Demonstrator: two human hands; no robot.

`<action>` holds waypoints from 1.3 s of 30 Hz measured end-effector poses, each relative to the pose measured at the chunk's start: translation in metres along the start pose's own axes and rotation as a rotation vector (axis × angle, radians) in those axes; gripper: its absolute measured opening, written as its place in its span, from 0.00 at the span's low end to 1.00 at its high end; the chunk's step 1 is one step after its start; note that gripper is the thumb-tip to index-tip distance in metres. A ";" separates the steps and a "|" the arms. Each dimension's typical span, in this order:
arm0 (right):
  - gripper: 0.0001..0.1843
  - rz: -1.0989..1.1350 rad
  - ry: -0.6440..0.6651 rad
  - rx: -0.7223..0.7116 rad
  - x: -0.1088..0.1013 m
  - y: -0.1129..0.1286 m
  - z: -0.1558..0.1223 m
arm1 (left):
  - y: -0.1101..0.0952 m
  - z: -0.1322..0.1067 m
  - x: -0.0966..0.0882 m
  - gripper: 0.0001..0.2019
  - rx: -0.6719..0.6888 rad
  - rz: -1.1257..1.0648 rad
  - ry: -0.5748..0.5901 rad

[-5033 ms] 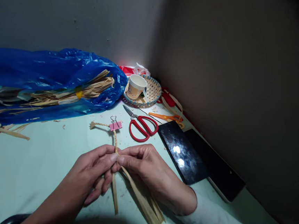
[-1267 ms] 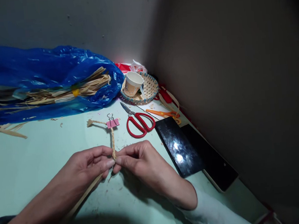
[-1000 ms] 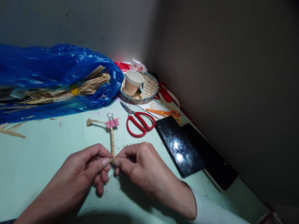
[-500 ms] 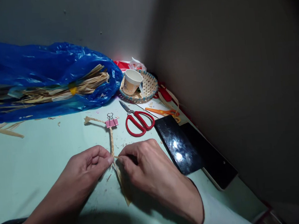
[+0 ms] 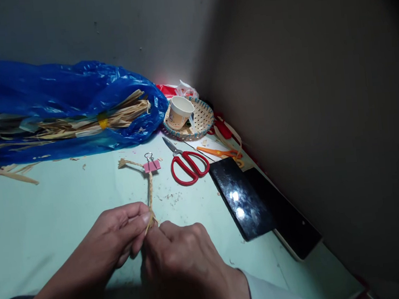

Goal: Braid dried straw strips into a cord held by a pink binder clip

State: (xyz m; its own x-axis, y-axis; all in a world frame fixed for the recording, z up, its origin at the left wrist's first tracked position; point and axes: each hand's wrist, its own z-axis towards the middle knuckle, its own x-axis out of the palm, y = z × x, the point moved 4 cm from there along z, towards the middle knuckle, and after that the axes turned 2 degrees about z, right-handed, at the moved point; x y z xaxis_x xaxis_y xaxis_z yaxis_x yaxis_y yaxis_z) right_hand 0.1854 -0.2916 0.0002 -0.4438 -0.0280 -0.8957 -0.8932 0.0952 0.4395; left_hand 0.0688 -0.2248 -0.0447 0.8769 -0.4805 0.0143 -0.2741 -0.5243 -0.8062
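A thin straw-coloured braid (image 5: 150,191) runs down the table from a pink binder clip (image 5: 151,166), which grips it near its frayed far end. Thumb and fingers of my left hand (image 5: 123,230) pinch the braid's near end. Just right of and below it, my right hand (image 5: 184,253) is closed at the loose strands (image 5: 150,222); its fingertips are mostly hidden behind the knuckles. Red-handled scissors (image 5: 188,164) lie to the right of the clip with their blades pointing away.
A blue plastic bag (image 5: 68,86) holds a bundle of dry straw strips (image 5: 126,114) at the back left. Behind the scissors stands a woven basket (image 5: 203,116) with a paper cup (image 5: 180,111) in it. Orange scissors (image 5: 217,151) and two dark flat devices (image 5: 242,201) lie along the right wall.
My right hand has moved left and nearer to me, drawing in close under my left hand. The long loose strip that hung between the hands is now hidden. The view has shifted slightly.
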 end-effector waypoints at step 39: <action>0.10 0.485 0.074 -0.196 -0.012 -0.024 0.039 | 0.002 -0.005 -0.005 0.18 0.278 0.330 -0.071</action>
State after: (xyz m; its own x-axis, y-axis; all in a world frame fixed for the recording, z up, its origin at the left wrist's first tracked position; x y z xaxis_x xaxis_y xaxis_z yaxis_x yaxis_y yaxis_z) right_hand 0.2147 -0.2550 -0.0023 -0.8072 -0.0980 -0.5820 -0.5774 -0.0730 0.8132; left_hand 0.0616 -0.2270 -0.0429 0.7880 -0.5358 -0.3034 -0.4357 -0.1371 -0.8896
